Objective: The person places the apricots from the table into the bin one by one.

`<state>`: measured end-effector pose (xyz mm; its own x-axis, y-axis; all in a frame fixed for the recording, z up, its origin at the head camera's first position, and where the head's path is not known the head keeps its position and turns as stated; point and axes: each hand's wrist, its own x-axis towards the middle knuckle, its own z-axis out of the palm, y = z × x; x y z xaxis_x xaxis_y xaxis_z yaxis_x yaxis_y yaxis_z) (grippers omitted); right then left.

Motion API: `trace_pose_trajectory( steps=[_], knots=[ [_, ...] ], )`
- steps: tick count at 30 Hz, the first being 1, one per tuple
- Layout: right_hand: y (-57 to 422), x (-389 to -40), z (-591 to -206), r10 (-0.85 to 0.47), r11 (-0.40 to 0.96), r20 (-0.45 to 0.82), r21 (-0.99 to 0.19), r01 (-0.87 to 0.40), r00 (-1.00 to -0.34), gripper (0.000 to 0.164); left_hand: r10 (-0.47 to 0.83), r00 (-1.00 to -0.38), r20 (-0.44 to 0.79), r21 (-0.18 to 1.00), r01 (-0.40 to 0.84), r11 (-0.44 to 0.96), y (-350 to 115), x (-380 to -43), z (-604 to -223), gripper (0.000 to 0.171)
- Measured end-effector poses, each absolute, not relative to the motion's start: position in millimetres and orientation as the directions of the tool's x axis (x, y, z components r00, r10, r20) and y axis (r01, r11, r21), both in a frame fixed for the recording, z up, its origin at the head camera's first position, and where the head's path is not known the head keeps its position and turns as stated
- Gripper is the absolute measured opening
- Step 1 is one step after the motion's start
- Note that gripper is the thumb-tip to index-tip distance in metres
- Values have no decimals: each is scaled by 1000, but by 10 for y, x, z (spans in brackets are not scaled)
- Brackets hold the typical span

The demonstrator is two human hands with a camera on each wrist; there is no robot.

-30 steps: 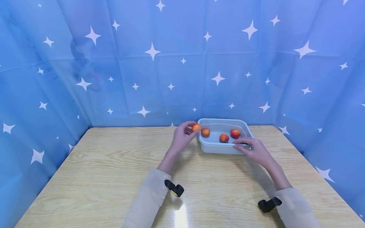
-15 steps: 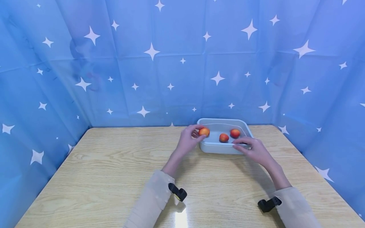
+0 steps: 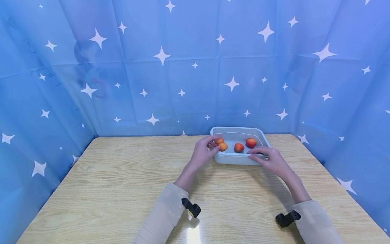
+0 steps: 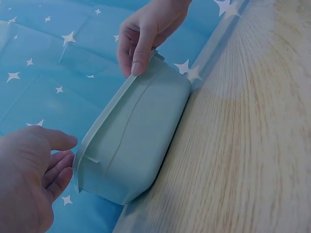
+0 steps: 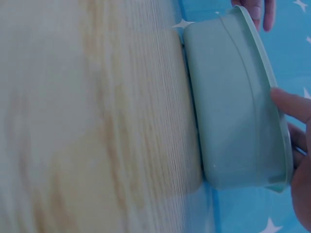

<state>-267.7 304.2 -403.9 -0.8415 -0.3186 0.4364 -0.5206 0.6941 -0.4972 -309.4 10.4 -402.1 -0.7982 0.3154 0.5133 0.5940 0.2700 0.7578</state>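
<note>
A light blue-green plastic basin (image 3: 234,159) stands near the table's far edge. Inside it lie several small, round, orange-to-red fruits, their exact kind unclear. An orange one (image 3: 223,146) sits just beside the thumb of my left hand (image 3: 203,150), and another (image 3: 220,140) is partly hidden behind its fingers. Two redder fruits, one at the middle (image 3: 239,147) and one farther right (image 3: 251,142), lie apart from them. Over the basin's left end, the left hand's fingers are loosely bent, with no fruit between them in the left wrist view. My right hand (image 3: 271,159) pinches the basin's front rim.
The wood-grain table (image 3: 122,189) spreads out before the basin. A blue curtain with white stars (image 3: 195,84) hangs behind the table and along both sides. Each sleeve carries a black wrist camera, one on the left (image 3: 192,207) and one on the right (image 3: 287,218).
My left hand has moved right and over the basin with an orange fruit and let it go there, beside another fruit. The right hand has stayed on the rim.
</note>
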Motion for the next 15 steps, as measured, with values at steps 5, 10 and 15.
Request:
trace_pose_trajectory(
  steps=[5, 10, 15],
  knots=[
    [3046, -2687, -4048, -321, 689, 440, -499, -525, -839, 17, 297, -812, 502, 777, 575, 258, 113, -3083, -4009, 33],
    [3046, -2692, -4047, -327, 690, 442, -493, -531, -835, 17, 295, -822, 488, 789, 560, 253, 110, -3071, -3999, 33],
    [3045, -2680, -4023, -333, 687, 438, -493, -533, -835, 18, 298, -828, 475, 791, 550, 269, 106, -3062, -3991, 31]
  ],
)
